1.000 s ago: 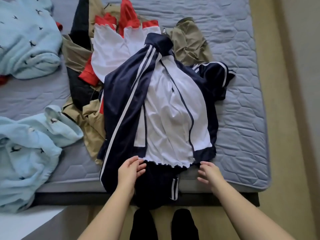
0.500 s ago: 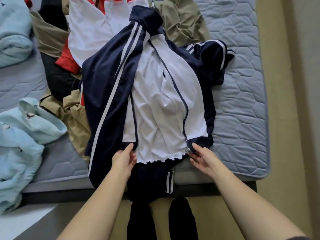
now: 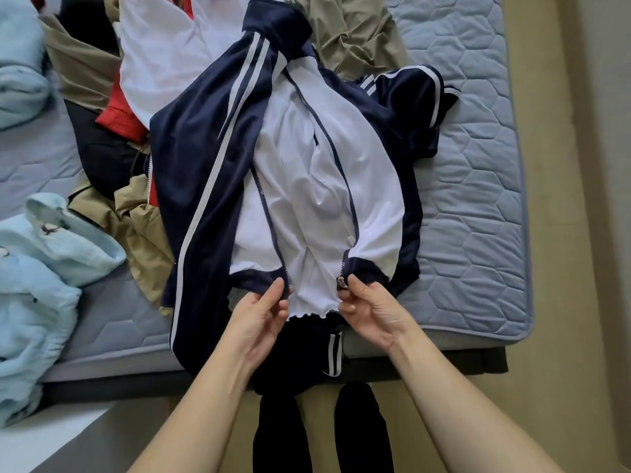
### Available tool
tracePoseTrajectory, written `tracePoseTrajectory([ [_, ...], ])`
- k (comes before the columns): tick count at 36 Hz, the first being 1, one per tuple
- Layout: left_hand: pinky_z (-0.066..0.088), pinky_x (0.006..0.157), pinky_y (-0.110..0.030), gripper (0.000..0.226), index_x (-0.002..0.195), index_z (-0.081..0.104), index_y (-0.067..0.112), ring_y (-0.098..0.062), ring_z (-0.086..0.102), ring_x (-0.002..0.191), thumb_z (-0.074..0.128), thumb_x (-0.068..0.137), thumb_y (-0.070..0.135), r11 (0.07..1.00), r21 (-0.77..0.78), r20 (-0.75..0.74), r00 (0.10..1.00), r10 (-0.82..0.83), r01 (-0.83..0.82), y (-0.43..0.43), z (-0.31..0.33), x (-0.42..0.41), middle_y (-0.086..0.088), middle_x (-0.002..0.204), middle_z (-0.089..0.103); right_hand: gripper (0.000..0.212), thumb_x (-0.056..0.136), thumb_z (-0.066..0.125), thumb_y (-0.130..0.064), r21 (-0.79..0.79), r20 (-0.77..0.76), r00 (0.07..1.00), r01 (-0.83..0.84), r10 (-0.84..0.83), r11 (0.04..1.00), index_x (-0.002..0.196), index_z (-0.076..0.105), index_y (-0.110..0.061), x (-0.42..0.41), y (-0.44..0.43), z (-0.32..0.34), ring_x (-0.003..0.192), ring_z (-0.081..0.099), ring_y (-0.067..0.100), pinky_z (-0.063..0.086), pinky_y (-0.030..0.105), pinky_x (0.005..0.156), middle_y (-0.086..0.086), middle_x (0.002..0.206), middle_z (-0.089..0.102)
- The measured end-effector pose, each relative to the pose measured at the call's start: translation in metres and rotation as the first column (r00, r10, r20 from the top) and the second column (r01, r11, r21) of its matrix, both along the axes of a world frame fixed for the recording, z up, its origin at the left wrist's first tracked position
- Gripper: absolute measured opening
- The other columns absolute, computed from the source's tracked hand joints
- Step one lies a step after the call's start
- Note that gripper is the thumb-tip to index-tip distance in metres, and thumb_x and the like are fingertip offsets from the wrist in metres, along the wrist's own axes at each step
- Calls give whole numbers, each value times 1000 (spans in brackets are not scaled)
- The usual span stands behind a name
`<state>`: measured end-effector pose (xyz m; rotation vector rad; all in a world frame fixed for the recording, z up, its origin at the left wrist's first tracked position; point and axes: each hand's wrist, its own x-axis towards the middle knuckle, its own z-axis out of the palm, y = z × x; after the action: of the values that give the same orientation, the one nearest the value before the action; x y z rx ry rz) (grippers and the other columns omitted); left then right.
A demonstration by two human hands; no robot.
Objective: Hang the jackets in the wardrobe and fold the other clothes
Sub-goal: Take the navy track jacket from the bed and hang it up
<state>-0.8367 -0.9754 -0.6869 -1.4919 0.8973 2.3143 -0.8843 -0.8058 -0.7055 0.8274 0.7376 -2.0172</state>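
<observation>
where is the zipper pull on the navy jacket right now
Head view, just right of centre: the zipper pull sits at the bottom hem of the jacket, against the right hand.

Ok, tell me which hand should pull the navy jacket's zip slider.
Right. The right hand pinches the hem beside the metal slider; the left hand holds the other zip edge of the navy jacket.

Navy white-striped jacket [image 3: 205, 158], unzipped, white lining up, sprawled on bed
</observation>
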Motion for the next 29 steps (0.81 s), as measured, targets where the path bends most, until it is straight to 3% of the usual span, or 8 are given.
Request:
tracePoseTrajectory([
  [4,50,52,-13,12,77,60,-1,-5,57,51,56,87,5,994,-56,-107,989,-101,96,11,20,-11,-3,62,64,47,27,99,-26,26,-36,999,-22,23,999,60,72,-6,6,-13,13,57,59,5,42,13,46,1,64,63],
  [8,40,50,-16,23,69,60,1,-7,43,44,62,86,16,909,-358,-152,948,-281,212,19,36,-18,3,45,50,45,34,98,-29,12,-87,996,-14,15,1000,65,73,-7,12,-21,26,57,57,4,42,13,46,0,65,63],
  [11,37,52,-23,26,62,59,4,-12,39,45,66,84,16,854,-486,-162,941,-297,185,23,43,-19,1,44,45,45,34,98,-31,17,-106,994,41,-39,999,64,74,-8,15,-27,35,55,54,3,38,14,43,-2,64,62],
  [14,37,58,-33,26,59,62,8,-21,40,52,68,83,15,832,-533,-175,941,-290,157,25,47,-18,-4,45,45,43,34,98,-32,25,-123,989,90,-87,996,60,72,-9,18,-33,41,52,50,2,34,12,42,-2,62,61],
  [18,41,51,-22,25,65,66,-2,-12,45,46,66,85,14,787,-604,-181,940,-288,125,27,50,-14,-1,44,48,32,43,94,-29,51,-143,985,108,-100,993,58,72,-11,19,-36,49,52,51,1,33,11,43,-4,62,61],
  [22,39,49,-14,23,71,66,-7,-5,46,42,64,86,10,784,-615,-208,941,-268,88,26,53,-9,2,43,50,10,56,72,-21,110,-130,988,97,-83,989,53,71,-11,20,-41,60,51,53,0,33,11,43,-3,61,63],
  [29,39,50,-11,18,68,65,2,1,49,40,63,86,5,794,-605,-227,943,-245,60,26,59,-6,10,41,52,28,75,56,-12,146,-140,988,90,-69,985,52,71,-11,24,-47,68,46,49,0,34,11,43,-4,59,64],
])
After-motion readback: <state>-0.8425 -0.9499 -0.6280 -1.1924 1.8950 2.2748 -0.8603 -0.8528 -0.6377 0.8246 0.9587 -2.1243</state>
